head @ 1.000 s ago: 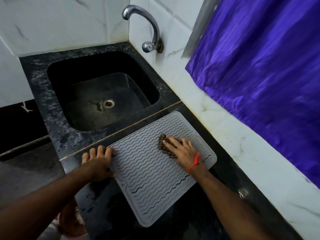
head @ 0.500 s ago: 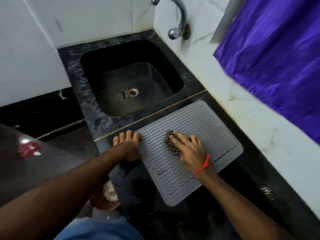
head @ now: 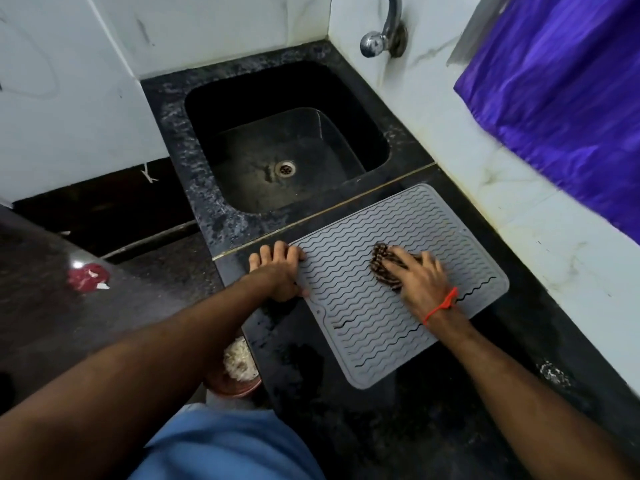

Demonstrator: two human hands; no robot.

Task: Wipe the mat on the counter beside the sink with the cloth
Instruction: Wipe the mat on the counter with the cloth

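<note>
Mat (head: pixel 398 306): matt grey rubbery sheet with raised wavy ribs. Cloth (head: pixel 382 266): coarse, brown patterned weave. Counter (head: pixel 346 427): dark speckled stone, dull, blotchy sheen. Sink (head: pixel 263 150): black stone, matt, with metal drain. Tap (head: pixel 379 39): polished chrome. Wall (head: pixel 554 244): glossy white veined tile. Curtain (head: pixel 571 98): shiny purple fabric.
</note>
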